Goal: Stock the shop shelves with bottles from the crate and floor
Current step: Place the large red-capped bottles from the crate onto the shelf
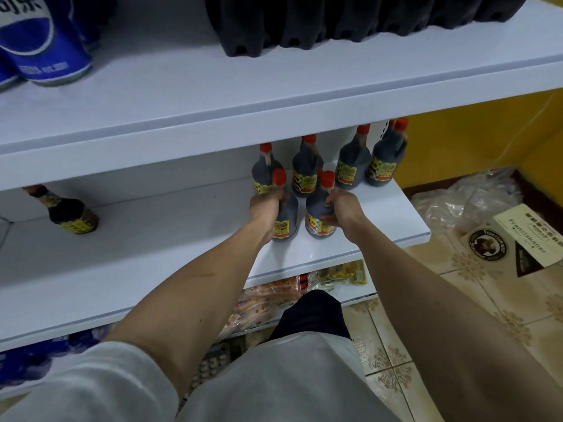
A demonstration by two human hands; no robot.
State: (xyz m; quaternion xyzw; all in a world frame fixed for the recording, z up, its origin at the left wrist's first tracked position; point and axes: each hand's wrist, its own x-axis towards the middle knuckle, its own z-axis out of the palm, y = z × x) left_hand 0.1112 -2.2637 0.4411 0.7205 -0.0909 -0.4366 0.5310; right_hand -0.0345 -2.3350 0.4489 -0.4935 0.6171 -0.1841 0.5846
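Two dark sauce bottles with red caps stand on the white middle shelf (152, 254). My left hand (264, 208) grips the left bottle (286, 217) by its side. My right hand (342, 210) grips the right bottle (320, 214) round its handle and shoulder. Behind them, several more of the same bottles (353, 162) stand in a row at the back right of the shelf. A single smaller dark bottle (68, 213) stands far left on the same shelf.
The upper shelf (213, 95) carries blue cans (39, 47) at left and large black jugs (335, 19) at right. Snack packets (268, 296) fill the shelf below. On the tiled floor at right lie a plastic bag (466, 196) and a printed cardboard box (518, 239).
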